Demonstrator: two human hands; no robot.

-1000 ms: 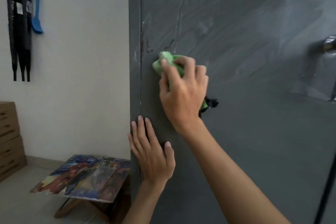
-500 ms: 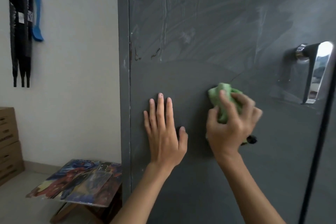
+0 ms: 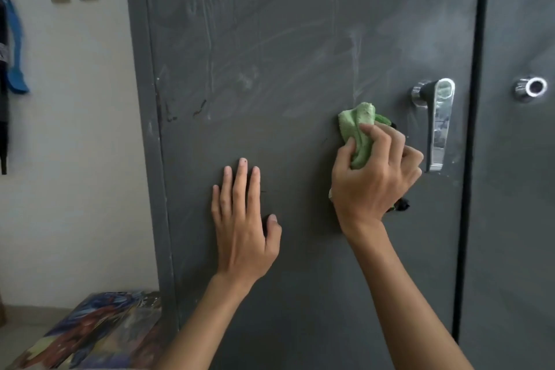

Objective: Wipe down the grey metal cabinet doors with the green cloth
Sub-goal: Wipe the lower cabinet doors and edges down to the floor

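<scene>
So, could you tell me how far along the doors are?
Looks done: the streak-free lower part of the left door, where the left hand rests. In hand: the right hand rubs the green cloth beside the lever handle. Left: the smeared upper panel, probably the right door.

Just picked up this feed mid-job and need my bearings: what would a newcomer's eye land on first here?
First the green cloth, bunched in the right hand and pressed to the grey cabinet door just left of the chrome lever handle. The left hand lies flat on the same door, lower and further left. Pale smeary streaks cover the door's upper half.
</scene>
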